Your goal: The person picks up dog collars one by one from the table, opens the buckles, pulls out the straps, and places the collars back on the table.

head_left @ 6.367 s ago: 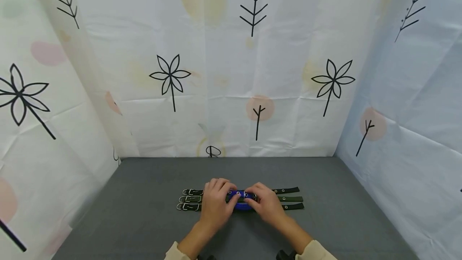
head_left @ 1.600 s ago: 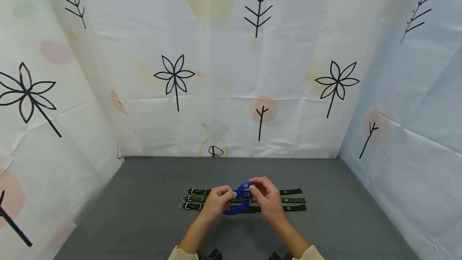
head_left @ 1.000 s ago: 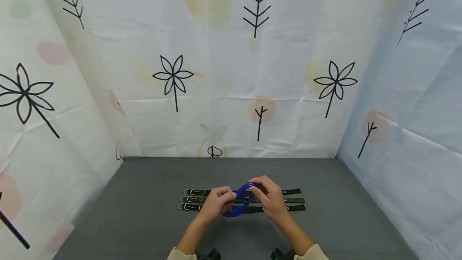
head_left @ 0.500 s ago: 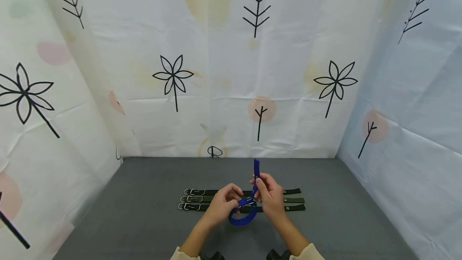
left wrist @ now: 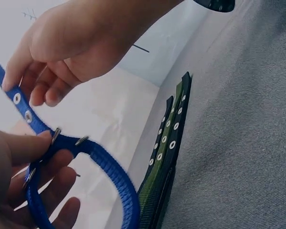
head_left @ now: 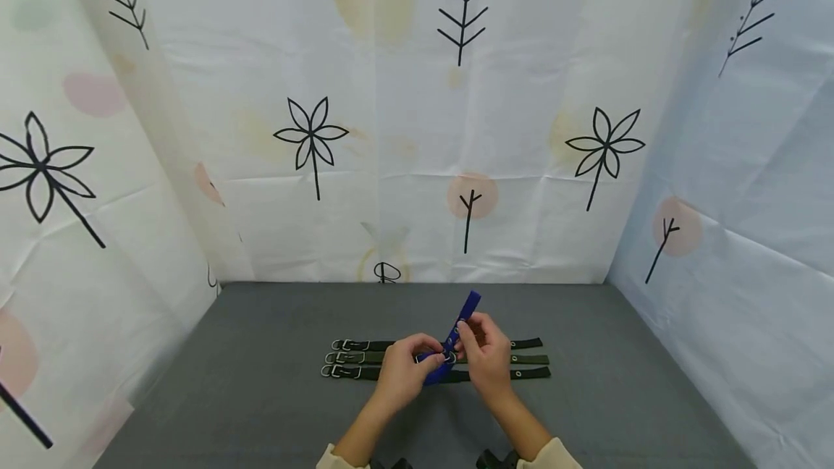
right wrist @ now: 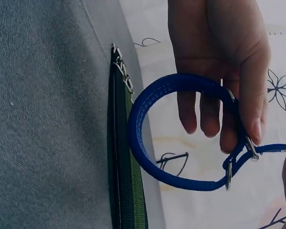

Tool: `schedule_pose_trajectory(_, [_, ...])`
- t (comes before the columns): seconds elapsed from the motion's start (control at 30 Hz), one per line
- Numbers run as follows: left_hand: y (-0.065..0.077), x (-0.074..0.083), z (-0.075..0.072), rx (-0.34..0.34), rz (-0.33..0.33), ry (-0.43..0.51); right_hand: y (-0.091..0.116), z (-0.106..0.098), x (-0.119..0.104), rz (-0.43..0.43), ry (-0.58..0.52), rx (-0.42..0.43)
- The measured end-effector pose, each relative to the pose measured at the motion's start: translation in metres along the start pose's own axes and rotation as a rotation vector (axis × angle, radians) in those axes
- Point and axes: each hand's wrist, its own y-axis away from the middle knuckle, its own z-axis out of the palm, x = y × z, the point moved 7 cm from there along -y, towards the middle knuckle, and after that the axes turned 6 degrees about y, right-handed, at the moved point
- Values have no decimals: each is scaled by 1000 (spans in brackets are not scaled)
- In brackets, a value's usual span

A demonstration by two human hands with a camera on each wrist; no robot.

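A blue collar (head_left: 472, 301) with metal eyelets is held up between both hands, its padded part curved into a round loop and its strap threaded through the buckle (right wrist: 251, 148). My left hand (head_left: 400, 373) pinches it at the buckle, thumb on the metal. The right hand (head_left: 489, 357) grips the free strap between thumb and fingers, and the strap's tip points up and away past that hand. In the left wrist view a D-ring (left wrist: 81, 141) shows beside the buckle. Behind and below the hands lie a black collar (head_left: 526, 344), a green collar (head_left: 531, 360) and another black collar (head_left: 531, 373).
The three collars lie flat and parallel on the grey cloth-covered table (head_left: 274, 418), buckles to the left, eyelet ends to the right. Their middles are hidden by the hands. A white patterned curtain (head_left: 417, 121) surrounds the table at the back and sides.
Earlier the blue strap was bent through the buckle; half a second ago its end came free upward. Now the strap tilts right, and the left fingers have moved in closer at the buckle.
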Motion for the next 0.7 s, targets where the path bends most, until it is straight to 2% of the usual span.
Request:
schedule_pose_trajectory(0.1, [1, 1, -3, 45, 13, -23, 1, 0, -4, -45, 120, 45])
schedule_pose_trajectory(0.2, [1, 1, -4, 59, 7, -30, 2, 0, -6, -60, 191, 77])
schedule_pose_trajectory(0.5, [-1, 4, -4, 47, -26, -110, 6, 7, -5, -11, 126, 21])
schedule_pose_trajectory(0.63, [-2, 2, -3, 7, -44, -114, 7, 7, -4, -3, 120, 5])
schedule_pose_trajectory(0.7, [-3, 0, -2, -26, -54, -86, 7, 7, -1, 32, 101, 2])
